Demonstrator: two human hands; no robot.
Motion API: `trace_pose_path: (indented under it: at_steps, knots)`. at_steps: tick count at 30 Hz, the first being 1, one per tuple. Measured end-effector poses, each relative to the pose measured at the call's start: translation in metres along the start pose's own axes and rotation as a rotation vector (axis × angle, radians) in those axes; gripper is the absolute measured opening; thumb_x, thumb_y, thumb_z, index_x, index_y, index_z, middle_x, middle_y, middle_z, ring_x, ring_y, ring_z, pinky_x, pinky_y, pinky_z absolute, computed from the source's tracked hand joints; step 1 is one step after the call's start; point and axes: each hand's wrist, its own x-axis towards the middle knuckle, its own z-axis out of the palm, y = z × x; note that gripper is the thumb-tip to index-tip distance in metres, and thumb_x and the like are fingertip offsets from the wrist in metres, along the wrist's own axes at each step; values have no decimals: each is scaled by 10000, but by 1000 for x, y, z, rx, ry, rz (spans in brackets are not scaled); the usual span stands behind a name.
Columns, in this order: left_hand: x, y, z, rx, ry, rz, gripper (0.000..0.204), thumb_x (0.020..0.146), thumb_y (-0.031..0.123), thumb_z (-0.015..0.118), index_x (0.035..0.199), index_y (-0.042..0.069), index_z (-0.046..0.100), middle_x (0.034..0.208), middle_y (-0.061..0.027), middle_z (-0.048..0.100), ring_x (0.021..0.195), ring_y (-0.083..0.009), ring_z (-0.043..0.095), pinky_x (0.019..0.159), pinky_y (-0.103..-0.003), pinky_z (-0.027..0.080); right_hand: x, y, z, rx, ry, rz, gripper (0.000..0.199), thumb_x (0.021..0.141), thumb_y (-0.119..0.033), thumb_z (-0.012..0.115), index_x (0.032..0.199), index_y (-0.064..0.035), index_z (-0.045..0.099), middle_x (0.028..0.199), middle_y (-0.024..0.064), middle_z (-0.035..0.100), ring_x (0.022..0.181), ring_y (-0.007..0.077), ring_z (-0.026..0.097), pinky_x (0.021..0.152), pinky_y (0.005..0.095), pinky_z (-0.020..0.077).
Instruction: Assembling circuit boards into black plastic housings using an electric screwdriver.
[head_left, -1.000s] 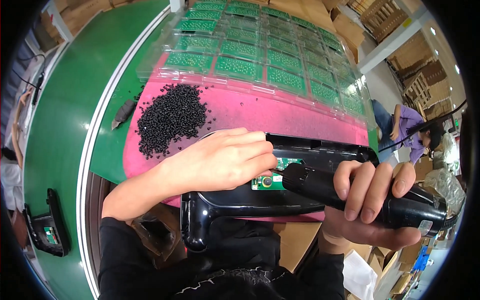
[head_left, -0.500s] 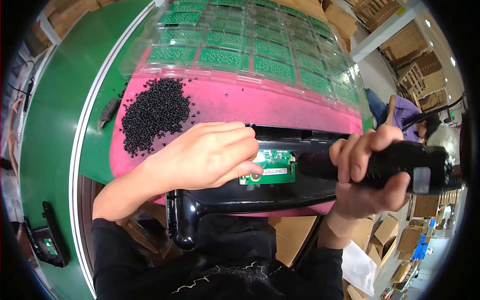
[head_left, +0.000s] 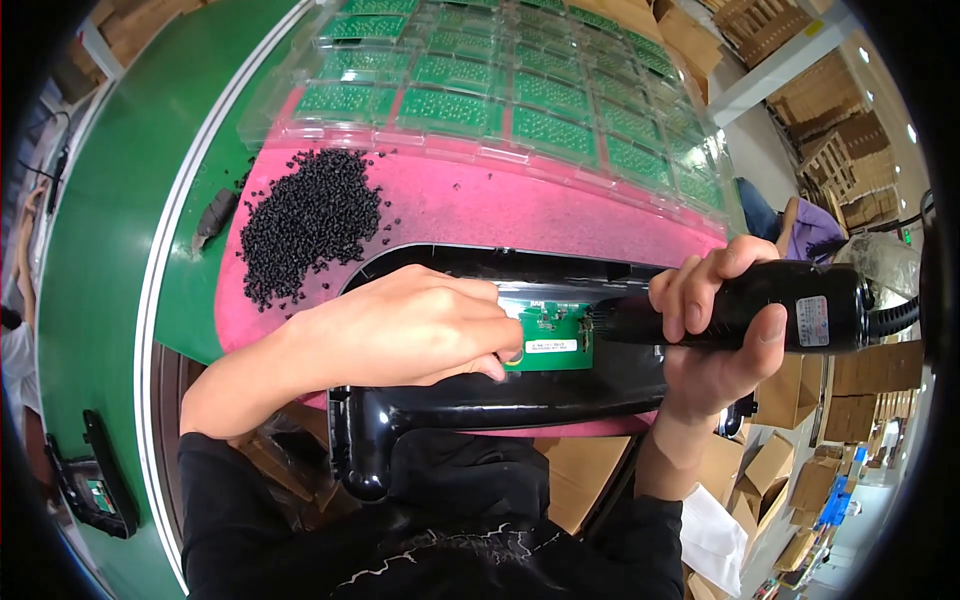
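Observation:
A glossy black plastic housing [head_left: 450, 405] lies across the pink mat in front of me, its hollow side up. Inside it sits a green circuit board [head_left: 572, 358] with a white label. My left hand [head_left: 420, 330] is closed over the board's left end, fingers curled and thumb low; whatever they pinch is hidden. My right hand [head_left: 720, 335] wraps round a black corded electric screwdriver [head_left: 770, 295], held almost level. Its ridged front end points left, just above the board's right edge. The bit itself cannot be made out.
Small black screw-like parts [head_left: 310, 230] are heaped on the pink mat [head_left: 480, 215]. Clear trays [head_left: 450, 105] of green boards stand at the far side. A smaller black housing [head_left: 95, 480] lies on the green table [head_left: 110, 300] at left. Cardboard boxes and another person [head_left: 810, 230] are at right.
My left hand has come slightly nearer, uncovering the housing's far left rim. The screwdriver in my right hand has shifted left and turned, so its label faces up.

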Motion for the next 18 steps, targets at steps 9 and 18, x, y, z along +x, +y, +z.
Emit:
trace_pose_path:
  at_steps: [9,18]
  knots:
    - [-2,8,0,112,-155,-254,203,852,246,657,924,58,625,945,-46,694,813,-230,677,632,-351,539,-2,6,-2,12,-64,34,511,851,-557,602,954,-78,456,608,-15,459,465,100,402,534,282,355]
    - [-7,5,2,137,-147,-311,254,829,259,680,1000,73,651,839,-24,703,738,-235,682,600,-338,525,-10,17,7,-64,-24,-7,553,849,-571,584,1021,-61,459,607,-17,443,464,100,396,526,278,348]
